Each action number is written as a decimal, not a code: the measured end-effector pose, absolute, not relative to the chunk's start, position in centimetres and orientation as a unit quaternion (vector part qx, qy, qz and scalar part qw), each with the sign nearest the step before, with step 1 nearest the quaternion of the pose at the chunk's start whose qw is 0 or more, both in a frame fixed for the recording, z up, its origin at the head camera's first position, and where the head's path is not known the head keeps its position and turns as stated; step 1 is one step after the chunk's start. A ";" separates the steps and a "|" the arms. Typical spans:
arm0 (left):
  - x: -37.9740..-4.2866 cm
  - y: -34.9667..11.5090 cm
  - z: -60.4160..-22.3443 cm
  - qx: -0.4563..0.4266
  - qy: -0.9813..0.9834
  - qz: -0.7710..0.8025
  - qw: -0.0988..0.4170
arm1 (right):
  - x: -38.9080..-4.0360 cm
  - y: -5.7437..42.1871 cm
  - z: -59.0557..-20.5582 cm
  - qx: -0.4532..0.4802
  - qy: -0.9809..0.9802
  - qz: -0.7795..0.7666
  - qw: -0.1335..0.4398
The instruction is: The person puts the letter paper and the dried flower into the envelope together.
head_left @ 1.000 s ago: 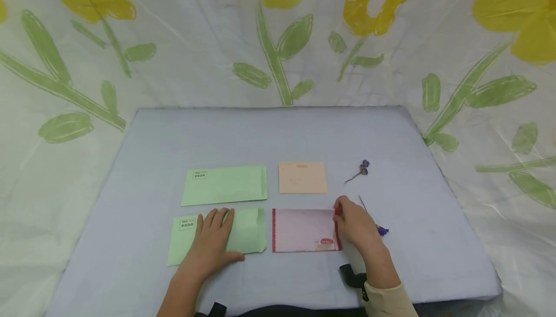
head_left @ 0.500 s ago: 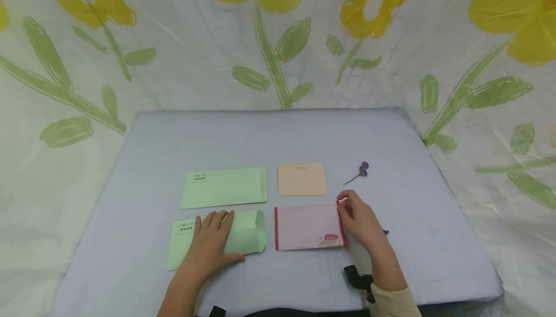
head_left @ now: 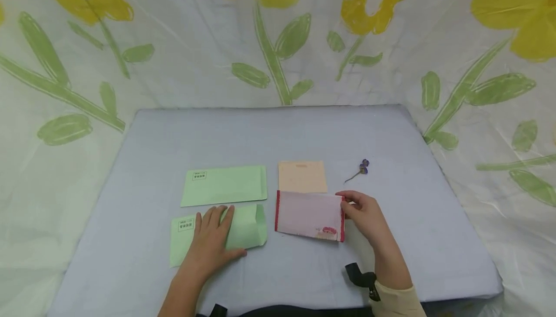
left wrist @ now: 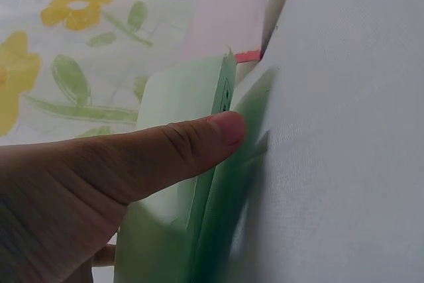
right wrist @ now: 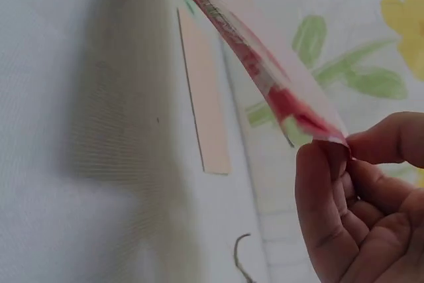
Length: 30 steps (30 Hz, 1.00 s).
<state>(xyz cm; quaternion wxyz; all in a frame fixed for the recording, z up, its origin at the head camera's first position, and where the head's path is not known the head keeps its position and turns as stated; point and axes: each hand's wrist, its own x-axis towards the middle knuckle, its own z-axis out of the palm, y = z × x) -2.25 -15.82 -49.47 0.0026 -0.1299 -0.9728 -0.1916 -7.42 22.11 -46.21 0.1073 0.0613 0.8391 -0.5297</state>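
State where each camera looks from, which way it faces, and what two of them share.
Head: on the person's head, facing forward and down over the table; shows the left hand, right hand and a beige sleeve.
Left wrist: on that wrist, facing past the thumb to a green envelope; shows part of the left hand.
Right wrist: on that wrist, facing the pinched red-edged pink paper; shows the right hand's fingers.
Shared: head and right wrist both show the peach card.

A pale, cloth-covered table (head_left: 208, 138) is carrying a far green envelope (head_left: 223, 186) and a near green envelope (head_left: 245, 225). Right of the far one, a peach card (head_left: 301, 176) is lying flat; further right, a purple flower sprig (head_left: 363, 168) is resting.
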 end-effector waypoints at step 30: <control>-2.1 -15.4 -49.2 -0.140 -0.971 -0.194 0.026 | -7.3 20.6 -46.4 0.015 0.797 -0.583 0.158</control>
